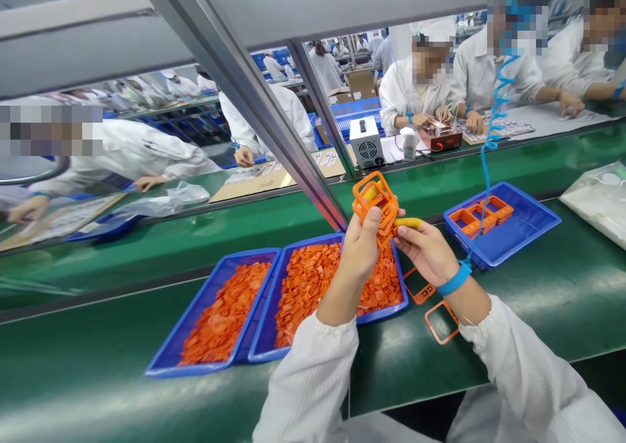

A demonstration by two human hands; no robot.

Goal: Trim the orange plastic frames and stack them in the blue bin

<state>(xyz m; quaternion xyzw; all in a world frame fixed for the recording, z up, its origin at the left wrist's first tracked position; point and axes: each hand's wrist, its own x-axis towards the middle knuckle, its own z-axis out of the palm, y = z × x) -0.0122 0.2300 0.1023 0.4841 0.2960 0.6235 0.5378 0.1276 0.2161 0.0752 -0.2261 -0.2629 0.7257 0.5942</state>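
My left hand [360,244] grips several orange plastic frames [384,209], held together and tilted above the middle bin. A yellow cover, apparently on a finger, shows through the top frame's opening. My right hand [426,247] meets the lower right edge of the frames, thumb and a yellow-covered finger pinched there; its fingertips are partly hidden. Around that wrist is a blue strap [454,278] with a coiled cord. Below the hands, a blue bin [267,329] holds many small orange pieces. On the bench under my right forearm lie a thin orange frame [435,340] and a lettered orange piece [423,294].
Another blue bin [163,358] of orange pieces stands left. At right, a blue tray [531,224] carries orange frames beside a white bag [599,198]. A metal post [254,97] slants across the view. Co-workers in white sit beyond the green belt [132,247]. The blue coiled cord [499,97] hangs at right.
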